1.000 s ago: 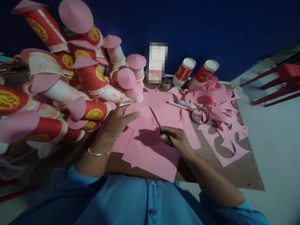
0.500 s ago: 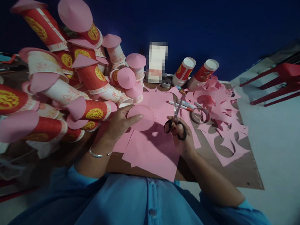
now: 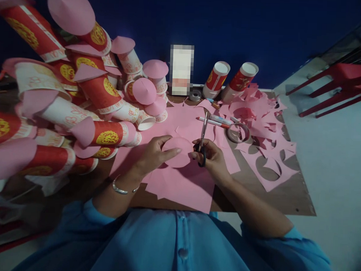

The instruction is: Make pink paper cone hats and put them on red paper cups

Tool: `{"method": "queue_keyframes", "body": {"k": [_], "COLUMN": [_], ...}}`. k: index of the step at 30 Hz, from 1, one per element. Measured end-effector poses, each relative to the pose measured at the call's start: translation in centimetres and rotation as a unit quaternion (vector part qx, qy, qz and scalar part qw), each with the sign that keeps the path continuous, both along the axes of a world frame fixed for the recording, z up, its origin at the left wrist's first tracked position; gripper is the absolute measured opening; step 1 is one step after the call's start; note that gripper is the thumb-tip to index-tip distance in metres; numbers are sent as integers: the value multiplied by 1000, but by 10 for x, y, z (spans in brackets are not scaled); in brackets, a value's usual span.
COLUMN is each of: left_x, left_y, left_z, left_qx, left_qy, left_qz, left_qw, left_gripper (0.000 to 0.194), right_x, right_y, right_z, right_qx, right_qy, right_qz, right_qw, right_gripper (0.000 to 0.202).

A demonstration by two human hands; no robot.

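Observation:
Between the thumb and fingers of my left hand (image 3: 153, 156) is a round pink paper disc (image 3: 177, 153), held over the table. My right hand (image 3: 213, 160) grips black-handled scissors (image 3: 204, 130), their blades pointing up and away from me and nearly together. The fingertips of that hand are at the disc's right edge; whether they pinch it I cannot tell. Beneath both hands lie overlapping pink paper sheets (image 3: 184, 187). A marker (image 3: 213, 121) and a roll of tape (image 3: 238, 132) rest just beyond my right hand.
Red and white paper cups with pink cone tops (image 3: 108, 133) crowd the left side. Two cup stacks (image 3: 216, 79) stand at the back. Cut pink scraps (image 3: 268, 158) cover the table's right part. A red stool (image 3: 348, 84) stands on the floor at right.
My right hand has moved left with the scissors to the disc's edge, and the scissor blades have come closer together. My left hand has brought the disc slightly nearer to me. The view has shifted.

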State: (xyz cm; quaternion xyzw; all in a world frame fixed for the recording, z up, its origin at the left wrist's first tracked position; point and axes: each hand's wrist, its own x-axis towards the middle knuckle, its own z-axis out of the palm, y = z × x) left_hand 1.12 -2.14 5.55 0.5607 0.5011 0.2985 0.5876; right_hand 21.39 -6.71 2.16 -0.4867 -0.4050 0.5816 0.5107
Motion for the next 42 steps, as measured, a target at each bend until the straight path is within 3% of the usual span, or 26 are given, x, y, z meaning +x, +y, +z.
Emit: {"method": "queue_keyframes", "body": {"k": [12,17,23,27,34,38,42], "left_x": [5,-3,-7,-9,-11,-8,-8], "left_y": [0,5,8,9,10,6,1], "left_z": [-6,-3,4,6,3,3,1], "left_qx": [13,25,35,63,121,193,383], "left_qy": [8,-8,-3,31,92,123,125], "left_qz": [77,87,89,97,112,94,54], "left_qw": [997,996,995,993,982,969,914], "left_gripper": [33,34,33,30,29,25,12], "right_x": [-4,5,6,4,3,3,3], "right_y": [-2,-2,-2,-2,-2,0,2], "right_z": [0,4,1,-1,-1,-1,-4], "right_qx": [-2,26,52,72,38,8,-19], "right_qy": [-1,-77,-136,-147,-126,-88,-47], "right_qz": [51,53,114,135,156,162,121], "right_qw": [999,995,983,977,979,983,991], "right_gripper": [51,48,46,44,50,50,50]}}
